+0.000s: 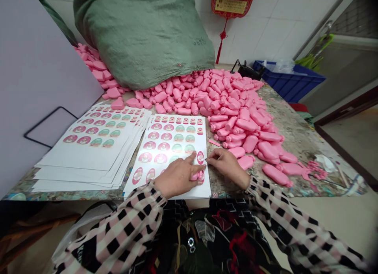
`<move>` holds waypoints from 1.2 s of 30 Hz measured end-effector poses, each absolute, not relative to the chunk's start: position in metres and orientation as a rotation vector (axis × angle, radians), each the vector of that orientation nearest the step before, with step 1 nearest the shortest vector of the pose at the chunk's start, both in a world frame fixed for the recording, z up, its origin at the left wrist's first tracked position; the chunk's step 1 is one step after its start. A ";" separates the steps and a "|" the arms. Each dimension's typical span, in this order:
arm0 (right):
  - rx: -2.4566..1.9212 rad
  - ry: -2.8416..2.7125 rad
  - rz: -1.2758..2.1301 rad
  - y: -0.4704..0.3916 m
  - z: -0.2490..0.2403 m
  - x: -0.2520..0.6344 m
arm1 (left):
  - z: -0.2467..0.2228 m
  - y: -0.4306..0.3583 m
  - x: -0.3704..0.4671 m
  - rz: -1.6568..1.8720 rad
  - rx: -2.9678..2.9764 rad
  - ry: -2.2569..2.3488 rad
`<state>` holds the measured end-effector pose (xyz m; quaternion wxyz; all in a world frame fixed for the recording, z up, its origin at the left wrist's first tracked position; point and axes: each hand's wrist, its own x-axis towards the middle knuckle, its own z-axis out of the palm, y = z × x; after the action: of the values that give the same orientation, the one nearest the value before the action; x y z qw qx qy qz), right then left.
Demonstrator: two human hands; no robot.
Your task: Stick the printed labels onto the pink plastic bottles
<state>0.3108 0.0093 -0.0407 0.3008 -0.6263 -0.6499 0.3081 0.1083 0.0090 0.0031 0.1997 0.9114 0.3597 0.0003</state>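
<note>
1. The left hand [177, 175], palm down, has its fingers closed around a small pink plastic bottle-shaped piece [194, 176], partly hidden beneath them, with other fingers stretched forward over the paper.
2. The right hand [227, 163] has its thumb and forefinger together at the paper's right edge, beside a pink oval label [200, 157]; whether anything thin lies between those fingertips, I cannot tell.
3. The two hands' fingertips are near each other.
4. Under the left hand lies a stack of white paper sheets printed with pink and green labels [171, 143]; the bottle-shaped piece is above its lower right part.
5. To its left lies a second, fanned stack of white label sheets [85, 158].
6. A large heap of pink plastic bottle-shaped pieces [233, 104] covers the far and right parts of the paint-stained table [298, 136].
7. A bulging green fabric sack [144, 34] rests behind the stacks, its lower edge against the heap.
8. A blue plastic crate [291, 87] stands beyond the table's right side.
</note>
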 end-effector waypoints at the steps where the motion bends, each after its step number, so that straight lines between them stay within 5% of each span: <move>1: -1.662 -1.729 0.843 0.010 -0.039 0.311 | 0.003 0.009 0.108 -0.001 2.553 1.001; 36: -1.692 -1.499 0.614 0.018 -0.050 0.293 | -0.002 0.010 0.107 -0.017 2.599 0.991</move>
<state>0.2934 0.0175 -0.0504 0.3890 -0.6653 -0.5896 0.2415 0.1065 0.0100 -0.0017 0.1790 0.9192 0.3507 -0.0060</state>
